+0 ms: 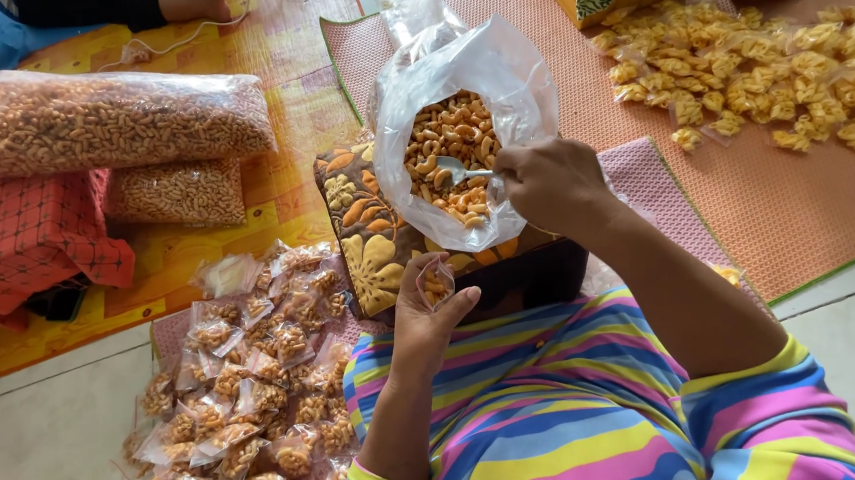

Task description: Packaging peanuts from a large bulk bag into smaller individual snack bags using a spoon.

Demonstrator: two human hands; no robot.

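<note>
A large clear plastic bag (pixel 496 75) of orange curled snacks (pixel 446 148) stands open on a flowered cushion (pixel 362 235) in front of me. My right hand (pixel 549 181) grips a metal spoon (pixel 461 171) whose bowl dips into the snacks. Just below the bag, my left hand (pixel 423 315) pinches a small clear packet (pixel 436 283) holding a few snack pieces. Both arms wear striped sleeves.
A heap of several small filled packets (pixel 247 383) lies at my left on the tile floor. Two big sealed snack bags (pixel 103 122) and a red checked cloth (pixel 16 239) sit far left. Yellow snack packets (pixel 756 67) cover the woven mat at right.
</note>
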